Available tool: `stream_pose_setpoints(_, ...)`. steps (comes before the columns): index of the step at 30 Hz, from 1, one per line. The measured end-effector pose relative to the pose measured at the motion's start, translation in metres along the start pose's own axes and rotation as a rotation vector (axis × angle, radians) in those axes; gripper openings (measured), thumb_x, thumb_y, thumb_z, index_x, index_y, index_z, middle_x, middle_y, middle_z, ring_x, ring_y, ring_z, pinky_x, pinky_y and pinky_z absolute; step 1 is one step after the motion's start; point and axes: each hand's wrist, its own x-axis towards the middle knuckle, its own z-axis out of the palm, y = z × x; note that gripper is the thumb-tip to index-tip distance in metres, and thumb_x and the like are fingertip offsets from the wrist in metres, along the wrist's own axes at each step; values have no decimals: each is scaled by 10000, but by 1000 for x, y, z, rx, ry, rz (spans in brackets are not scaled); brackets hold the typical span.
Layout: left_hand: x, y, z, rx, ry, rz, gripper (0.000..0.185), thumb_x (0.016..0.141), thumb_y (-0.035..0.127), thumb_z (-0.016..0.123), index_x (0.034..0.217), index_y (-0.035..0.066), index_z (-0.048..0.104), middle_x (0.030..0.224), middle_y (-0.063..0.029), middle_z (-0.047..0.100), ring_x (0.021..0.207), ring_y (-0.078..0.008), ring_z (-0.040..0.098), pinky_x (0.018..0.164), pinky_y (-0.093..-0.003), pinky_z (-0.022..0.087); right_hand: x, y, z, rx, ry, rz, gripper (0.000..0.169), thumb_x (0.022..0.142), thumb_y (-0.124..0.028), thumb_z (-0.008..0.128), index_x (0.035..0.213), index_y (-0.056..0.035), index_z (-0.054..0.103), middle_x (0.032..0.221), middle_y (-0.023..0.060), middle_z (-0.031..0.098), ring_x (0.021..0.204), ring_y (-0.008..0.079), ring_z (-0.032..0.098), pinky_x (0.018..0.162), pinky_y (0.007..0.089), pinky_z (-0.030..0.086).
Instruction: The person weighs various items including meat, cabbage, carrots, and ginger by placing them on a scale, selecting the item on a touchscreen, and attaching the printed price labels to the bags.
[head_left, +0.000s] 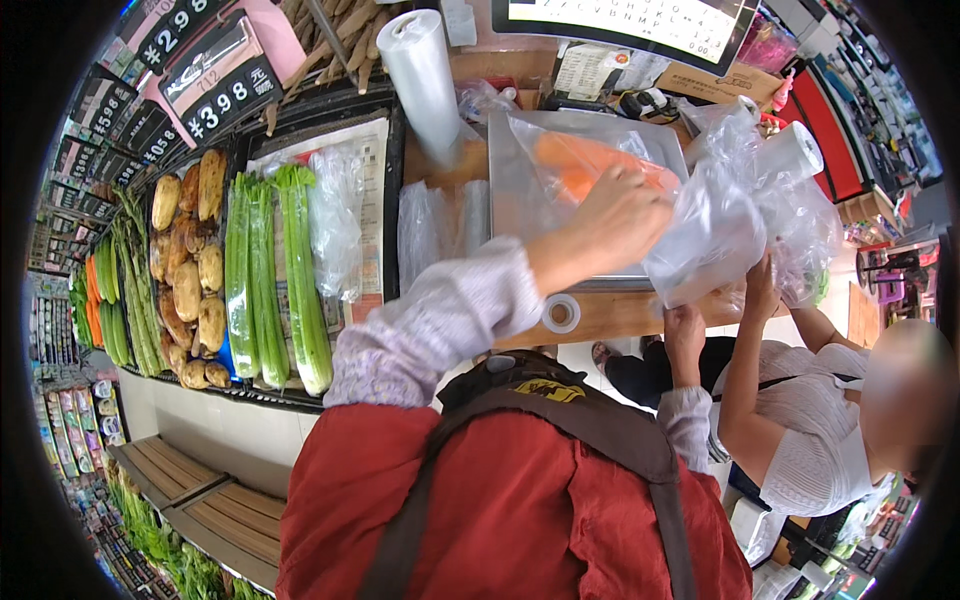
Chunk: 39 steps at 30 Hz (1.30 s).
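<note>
My left hand (622, 214) is over a clear plastic bag (544, 139) with orange produce (577, 154) that looks like carrots. The bag lies on the metal plate of a weighing scale (517, 225). The fingers are curled and blurred, so their grip on the bag is unclear. Lower right, my right hand (684, 326) pinches the lower edge of a crumpled clear plastic bag (709, 240), which hangs past the counter's front edge. Just right of it, another person's hand (761, 289) is raised against clear bags (806, 232).
A roll of plastic bags (420, 82) stands behind the scale's left side. A tape roll (561, 313) lies on the wooden counter edge (600, 319). Wrapped celery (304, 285) and brown root vegetables (187, 289) fill trays at left. A touch screen (630, 26) overhangs the back. A person (795, 427) stands close at right.
</note>
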Motion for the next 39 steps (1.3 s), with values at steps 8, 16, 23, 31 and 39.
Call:
stream_pose_setpoints(8, -75, 12, -23, -113, -17, 121, 283, 711, 79, 651, 993, 101, 667, 807, -25, 544, 795, -221, 546, 775, -350, 425, -11, -71, -194, 1397, -825, -870, 170, 771, -140, 689, 772, -13, 576, 870, 187, 648, 666, 251, 624, 553, 297, 475)
stream_pose_setpoints(16, -88, 21, -10, -96, 20, 128, 242, 689, 95, 662, 931, 91, 679, 808, -26, 543, 805, -215, 547, 785, -345, 432, 132, -191, -119, 685, -547, -216, 267, 864, -264, 643, 1005, -37, 655, 785, -16, 594, 688, 75, 528, 605, 245, 425)
stream_pose_setpoints(23, -93, 29, -7, -143, 15, 95, 167, 708, 102, 660, 873, 74, 658, 820, -35, 541, 810, -217, 552, 786, -352, 433, 152, -164, -21, 91, -290, -582, 405, 786, -369, 689, 936, 1, 622, 761, 119, 656, 706, 249, 642, 641, 362, 496)
stream_pose_setpoints(31, -89, 37, -10, -182, 21, 103, 103, 771, 136, 632, 861, 90, 645, 794, -44, 522, 800, -223, 553, 768, -354, 424, 148, -161, -7, -46, -7, -526, 409, 815, -405, 662, 1021, -68, 554, 779, 134, 672, 757, 302, 666, 665, 399, 513)
stream_pose_setpoints(39, -85, 38, -25, -261, 153, 24, 99, 779, 138, 673, 858, 83, 649, 773, -47, 563, 750, -243, 566, 725, -365, 440, 130, -110, -84, -33, 77, -492, 303, 768, -187, 653, 1050, -125, 560, 923, 106, 642, 815, 340, 630, 694, 442, 501)
